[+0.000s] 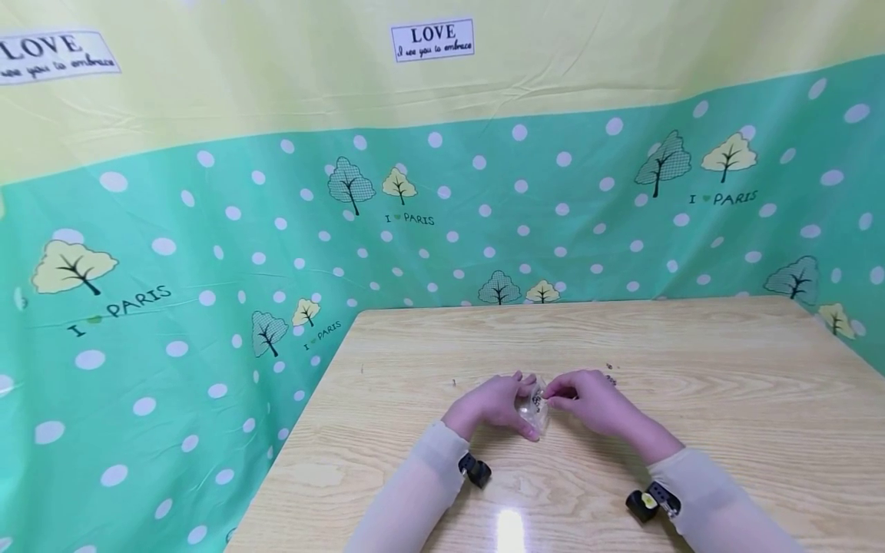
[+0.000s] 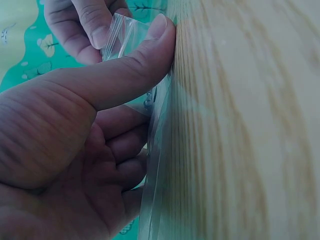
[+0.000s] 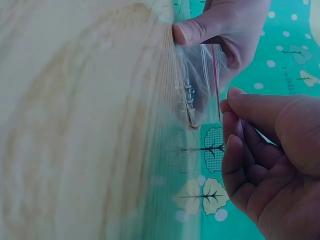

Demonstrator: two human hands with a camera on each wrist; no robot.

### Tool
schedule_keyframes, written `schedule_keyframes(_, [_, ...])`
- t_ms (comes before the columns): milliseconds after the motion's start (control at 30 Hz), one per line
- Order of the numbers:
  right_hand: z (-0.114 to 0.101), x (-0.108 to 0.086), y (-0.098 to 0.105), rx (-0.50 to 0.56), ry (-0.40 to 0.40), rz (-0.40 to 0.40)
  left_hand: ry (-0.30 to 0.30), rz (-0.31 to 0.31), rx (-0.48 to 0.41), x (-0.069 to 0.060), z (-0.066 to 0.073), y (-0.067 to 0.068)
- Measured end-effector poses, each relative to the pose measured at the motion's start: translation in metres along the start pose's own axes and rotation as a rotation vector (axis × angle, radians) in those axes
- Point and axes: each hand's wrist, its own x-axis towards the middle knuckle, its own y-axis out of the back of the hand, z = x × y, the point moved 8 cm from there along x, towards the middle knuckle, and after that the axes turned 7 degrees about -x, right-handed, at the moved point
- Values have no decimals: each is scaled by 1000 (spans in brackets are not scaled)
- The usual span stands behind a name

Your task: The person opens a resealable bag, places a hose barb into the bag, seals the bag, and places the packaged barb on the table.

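Observation:
A small clear zip bag (image 3: 200, 70) with a red seal line stands on edge at the tabletop, with several small metal screw-like pieces (image 3: 188, 97) inside it. My left hand (image 1: 494, 403) holds the bag, its thumb (image 2: 135, 62) along one side and its fingers around the other. At the bag's mouth, my right hand (image 1: 591, 399) brings thumb and index finger (image 3: 232, 102) together and pinches the edge. Whether a small piece also sits between those fingertips is hidden. The right hand's other fingers are loosely curled.
A few small dark pieces (image 1: 611, 379) lie on the wooden table (image 1: 691, 346) beyond my right hand. Another tiny piece (image 1: 454, 382) lies to the left of my left hand. A green and yellow printed curtain (image 1: 442, 192) hangs behind the table and along its left.

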Motion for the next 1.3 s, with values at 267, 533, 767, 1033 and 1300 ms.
schedule_keyframes(267, [-2, -1, -2, 17, 9, 5, 9, -2, 1, 0, -1, -1])
schedule_keyframes(533, [0, -1, -2, 22, 5, 14, 13, -5, 7, 0, 1, -1])
schedule_keyframes(767, [-1, 0, 0, 12, 3, 40, 10, 5, 10, 0, 1, 1])
schedule_keyframes(1033, [0, 1, -1, 5, -4, 59, 20, -4, -15, -1, -3, -2])
schedule_keyframes(1300, [1, 3, -1, -1, 11, 75, 18, 1, -24, -1, -2, -1])
